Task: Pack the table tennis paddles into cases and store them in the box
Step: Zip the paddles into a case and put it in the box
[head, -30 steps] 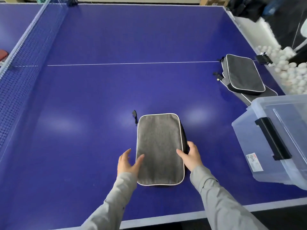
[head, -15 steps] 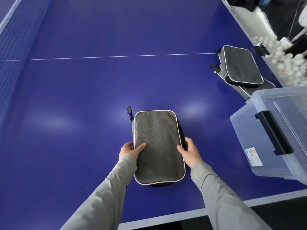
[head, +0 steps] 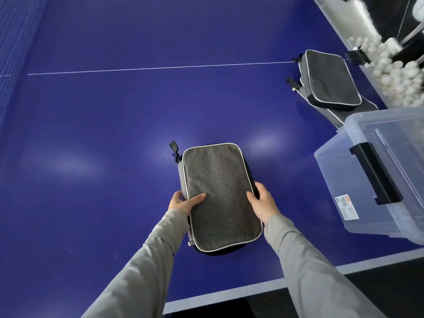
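Note:
A grey paddle case (head: 220,193) with white piping sits zipped near the front edge of the blue table (head: 114,125). My left hand (head: 184,201) grips its left edge, thumb on top and fingers underneath. My right hand (head: 261,201) grips the right edge the same way. The case looks slightly lifted at my end. A clear plastic box (head: 376,177) with a black latch stands at the right, its lid on. Two more grey cases (head: 328,81) lie stacked behind the box at the table's right edge.
A trough of white balls (head: 394,72) runs along the table's right side. The net (head: 13,42) crosses the far left. A white centre line runs across the table. The table's front edge is just below my forearms.
Both hands went from resting beside the case to gripping its two long edges. The case has tilted and risen a little. My view has moved closer.

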Demonstrator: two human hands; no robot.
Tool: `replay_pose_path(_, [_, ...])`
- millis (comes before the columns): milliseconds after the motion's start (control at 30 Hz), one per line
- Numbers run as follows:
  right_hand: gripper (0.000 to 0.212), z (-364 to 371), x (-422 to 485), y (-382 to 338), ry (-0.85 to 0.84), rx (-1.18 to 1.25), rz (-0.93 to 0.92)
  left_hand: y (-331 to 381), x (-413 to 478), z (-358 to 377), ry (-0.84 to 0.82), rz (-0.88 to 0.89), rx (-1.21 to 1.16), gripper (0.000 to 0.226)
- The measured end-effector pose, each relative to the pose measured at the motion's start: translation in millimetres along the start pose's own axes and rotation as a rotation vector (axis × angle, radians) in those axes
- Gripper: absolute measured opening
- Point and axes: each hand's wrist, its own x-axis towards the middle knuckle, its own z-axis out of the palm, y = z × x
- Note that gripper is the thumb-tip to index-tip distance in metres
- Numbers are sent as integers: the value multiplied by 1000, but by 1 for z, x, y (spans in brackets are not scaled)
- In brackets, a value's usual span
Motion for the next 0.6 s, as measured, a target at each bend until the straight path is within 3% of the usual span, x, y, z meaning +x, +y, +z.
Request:
replay_pose_path(400, [33, -13, -10, -4, -67, 151, -40, 2, -33, -4, 2, 68, -244, 47])
replay_pose_path(500, [39, -15, -29, -13, 63, 190, -152, 7, -41, -10, 57, 83, -325, 48])
replay_pose_path(600, [43, -6, -59, -12, 361, 204, -318, 20, -44, -13, 138, 104, -412, 48])
